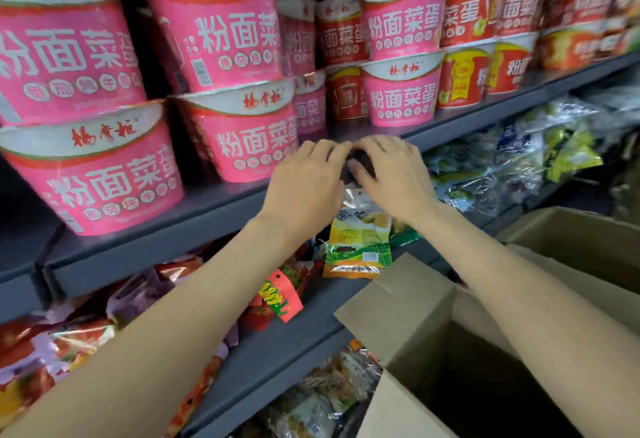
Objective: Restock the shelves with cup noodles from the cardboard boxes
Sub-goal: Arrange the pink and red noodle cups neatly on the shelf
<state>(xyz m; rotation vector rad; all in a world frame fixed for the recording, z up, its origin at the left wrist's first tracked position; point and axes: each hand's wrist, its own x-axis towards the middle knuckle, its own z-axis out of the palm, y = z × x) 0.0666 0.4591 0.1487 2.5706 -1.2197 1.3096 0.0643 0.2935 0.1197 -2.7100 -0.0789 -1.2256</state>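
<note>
Both hands, left hand and right hand, pinch a small dark crinkly packet. Tapered pink paper cups sit stacked on the grey metal shelf. A cardboard box gapes below.

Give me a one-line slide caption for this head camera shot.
Both hands, left and right, meet on a dark object at the edge of the cup noodle shelf.

Cup noodles are stacked two high on the upper shelf. Snack bags are laid on the shelf below. A cardboard box is set in front, to the right.
</note>
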